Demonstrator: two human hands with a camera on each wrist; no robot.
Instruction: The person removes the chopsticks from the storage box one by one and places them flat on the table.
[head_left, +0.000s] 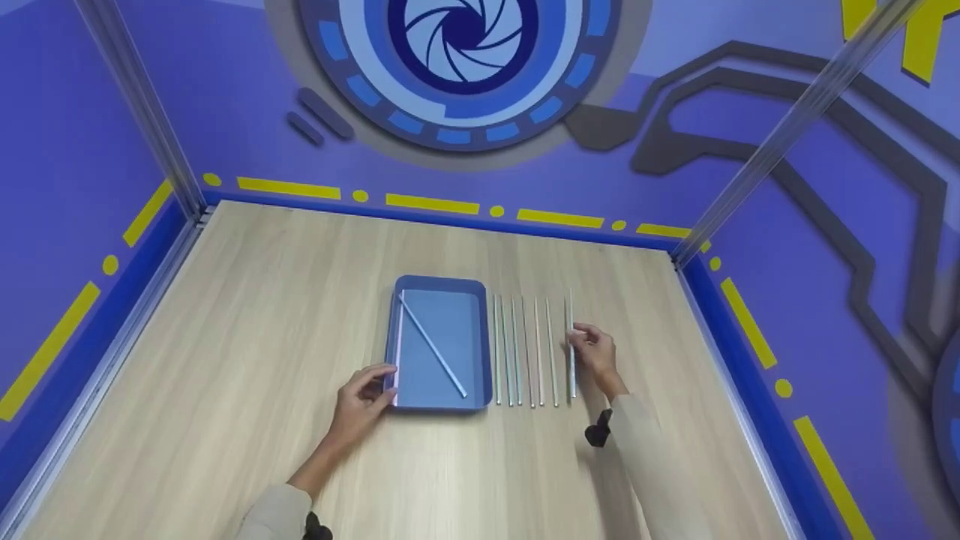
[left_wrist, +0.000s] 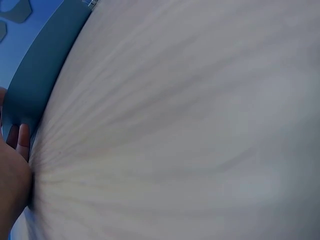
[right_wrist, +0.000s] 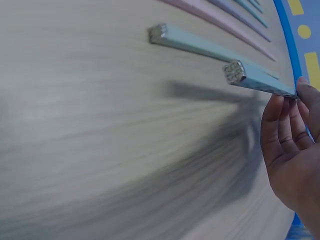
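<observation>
A blue tray (head_left: 442,410) lies on the table, holding a pink chopstick (head_left: 399,337) along its left wall and a pale blue chopstick (head_left: 435,346) set diagonally. My left hand (head_left: 363,397) grips the tray's left wall near the front corner. In the left wrist view, fingers (left_wrist: 23,137) touch the tray wall (left_wrist: 47,55). To the right of the tray, my right hand (head_left: 598,352) pinches a pale green chopstick (right_wrist: 260,81) between thumb and fingertips. Its silver, square end points toward me, slightly above the table.
Several pastel chopsticks (head_left: 541,352) lie side by side between the tray and my right hand. The wooden table (head_left: 300,300) is enclosed by purple-blue panels (head_left: 247,112) at the back and sides, with metal posts (head_left: 795,135) at the corners.
</observation>
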